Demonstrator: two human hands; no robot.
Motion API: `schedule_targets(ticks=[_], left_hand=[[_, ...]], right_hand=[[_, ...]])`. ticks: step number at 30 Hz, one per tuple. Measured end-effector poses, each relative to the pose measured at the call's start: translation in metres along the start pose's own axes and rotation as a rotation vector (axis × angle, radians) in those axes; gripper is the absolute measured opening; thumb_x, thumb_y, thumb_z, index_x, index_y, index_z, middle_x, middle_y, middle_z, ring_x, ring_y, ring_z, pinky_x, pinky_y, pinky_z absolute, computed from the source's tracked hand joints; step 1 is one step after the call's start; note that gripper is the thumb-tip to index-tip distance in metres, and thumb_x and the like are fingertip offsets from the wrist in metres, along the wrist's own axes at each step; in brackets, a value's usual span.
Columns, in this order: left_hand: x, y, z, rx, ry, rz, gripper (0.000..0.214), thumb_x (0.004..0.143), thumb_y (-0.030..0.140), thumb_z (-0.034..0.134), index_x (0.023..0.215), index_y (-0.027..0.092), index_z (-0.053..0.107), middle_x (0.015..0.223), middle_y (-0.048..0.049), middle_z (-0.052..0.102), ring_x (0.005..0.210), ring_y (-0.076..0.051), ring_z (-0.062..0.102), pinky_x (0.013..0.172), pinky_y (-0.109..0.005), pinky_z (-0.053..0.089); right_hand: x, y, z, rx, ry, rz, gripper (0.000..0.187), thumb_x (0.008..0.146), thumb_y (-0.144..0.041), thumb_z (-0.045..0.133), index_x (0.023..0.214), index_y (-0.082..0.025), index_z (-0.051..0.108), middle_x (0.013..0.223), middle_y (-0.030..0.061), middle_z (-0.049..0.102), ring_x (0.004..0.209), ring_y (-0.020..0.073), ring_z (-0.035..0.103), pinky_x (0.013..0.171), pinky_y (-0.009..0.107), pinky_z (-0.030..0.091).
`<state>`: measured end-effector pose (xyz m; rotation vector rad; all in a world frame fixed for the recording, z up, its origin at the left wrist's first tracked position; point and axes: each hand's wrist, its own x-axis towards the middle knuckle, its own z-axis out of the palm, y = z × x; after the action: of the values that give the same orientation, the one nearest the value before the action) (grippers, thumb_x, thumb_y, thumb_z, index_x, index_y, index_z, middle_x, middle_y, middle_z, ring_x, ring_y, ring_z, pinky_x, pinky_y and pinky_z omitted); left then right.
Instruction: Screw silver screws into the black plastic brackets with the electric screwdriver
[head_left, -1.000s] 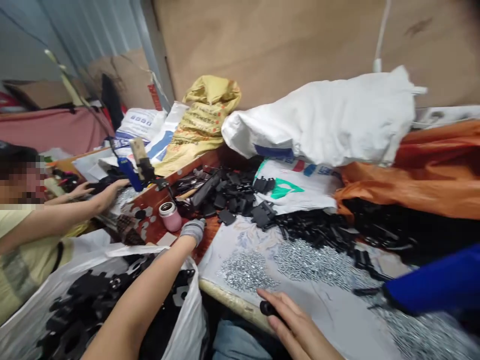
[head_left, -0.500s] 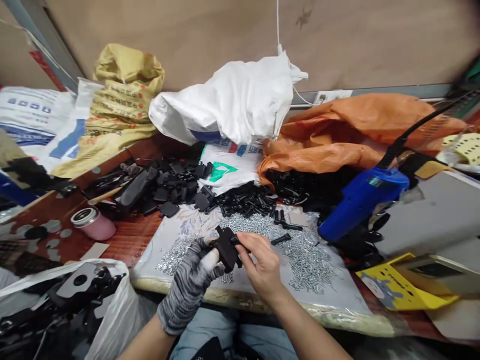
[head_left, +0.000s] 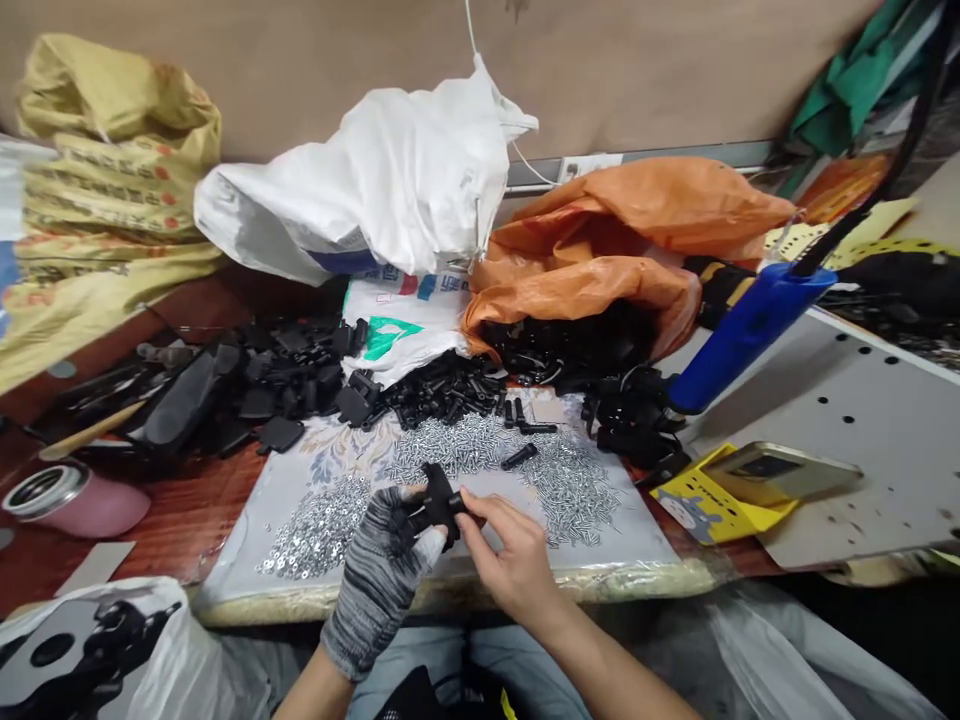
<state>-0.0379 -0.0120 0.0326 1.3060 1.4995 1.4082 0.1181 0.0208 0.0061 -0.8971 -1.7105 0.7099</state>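
Note:
A black plastic part (head_left: 438, 500) is held between both hands above the front of the padded mat. My left hand (head_left: 382, 570), in a grey striped glove, grips its left side with thumb and fingers. The bare fingertips of my right hand (head_left: 510, 550) pinch its right side, where a small dark piece sticks out. Behind the hands lie piles of silver screws (head_left: 581, 495) and, to the left, small washers or nuts (head_left: 319, 530). A single black peg-like piece (head_left: 519, 456) rests among the screws.
A blue electric screwdriver (head_left: 750, 340) hangs at the right, above a yellow holder (head_left: 697, 505) with a phone (head_left: 795, 470). Black parts (head_left: 450, 390) heap along the back, below white and orange sacks (head_left: 585, 290). At left stand a pink cup (head_left: 105, 505) and a bag of parts (head_left: 187, 640).
The view has swung to the right, so the surroundings sit farther left. The black part has been turned to a more upright, edge-on angle, with both hands still on it.

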Motion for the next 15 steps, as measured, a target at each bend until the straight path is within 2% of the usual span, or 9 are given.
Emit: schedule_targets(ticks=[3,6,9,13,14,15], left_hand=[[0.002,-0.011,-0.004,0.02,-0.018,0.031,0.03,0.072,0.027,0.069,0.1,0.026,0.059,0.103,-0.005,0.077,0.095,-0.022,0.074,0.09,-0.039,0.061],[0.0,-0.022,-0.01,0.037,-0.009,0.046,0.031,0.073,0.029,0.069,0.103,0.025,0.06,0.105,-0.0072,0.076,0.098,-0.023,0.074,0.092,-0.04,0.06],[-0.002,-0.03,-0.014,0.083,-0.009,0.066,0.038,0.073,0.029,0.069,0.111,0.025,0.063,0.116,-0.009,0.074,0.109,-0.025,0.071,0.101,-0.042,0.056],[-0.003,-0.035,-0.014,0.08,-0.12,-0.038,0.032,0.073,0.037,0.071,0.103,0.026,0.073,0.11,-0.0073,0.078,0.103,-0.027,0.073,0.099,-0.044,0.058],[-0.003,-0.034,-0.014,0.067,-0.127,-0.055,0.029,0.072,0.038,0.071,0.1,0.027,0.075,0.105,-0.0061,0.079,0.099,-0.027,0.074,0.095,-0.042,0.059],[-0.003,-0.033,-0.013,0.059,-0.131,-0.061,0.027,0.072,0.038,0.072,0.097,0.028,0.075,0.101,-0.0047,0.08,0.095,-0.026,0.075,0.092,-0.041,0.061]], right_hand=[[-0.004,0.001,0.009,-0.011,0.02,0.089,0.022,0.095,-0.021,0.056,0.11,-0.019,0.071,0.092,0.0078,0.074,0.083,0.0193,0.07,0.077,0.032,0.059],[-0.006,-0.003,0.016,-0.032,0.011,0.022,0.024,0.095,-0.018,0.055,0.114,-0.018,0.07,0.09,0.0076,0.073,0.082,0.0189,0.069,0.075,0.032,0.059],[-0.007,-0.016,0.014,-0.095,-0.086,-0.051,0.034,0.095,-0.013,0.051,0.125,-0.021,0.065,0.098,0.0087,0.072,0.091,0.0198,0.067,0.082,0.036,0.058],[0.008,-0.034,-0.014,-0.122,-0.446,-0.076,0.044,0.095,-0.011,0.046,0.134,-0.028,0.059,0.119,0.0081,0.068,0.11,0.0201,0.063,0.094,0.039,0.056],[0.015,-0.035,-0.026,-0.129,-0.484,-0.057,0.042,0.095,-0.013,0.05,0.133,-0.029,0.061,0.123,0.0071,0.068,0.113,0.0203,0.063,0.097,0.039,0.056],[0.023,-0.035,-0.038,-0.146,-0.449,-0.033,0.04,0.094,-0.017,0.053,0.132,-0.029,0.061,0.126,0.0068,0.066,0.116,0.0208,0.062,0.097,0.039,0.055]])
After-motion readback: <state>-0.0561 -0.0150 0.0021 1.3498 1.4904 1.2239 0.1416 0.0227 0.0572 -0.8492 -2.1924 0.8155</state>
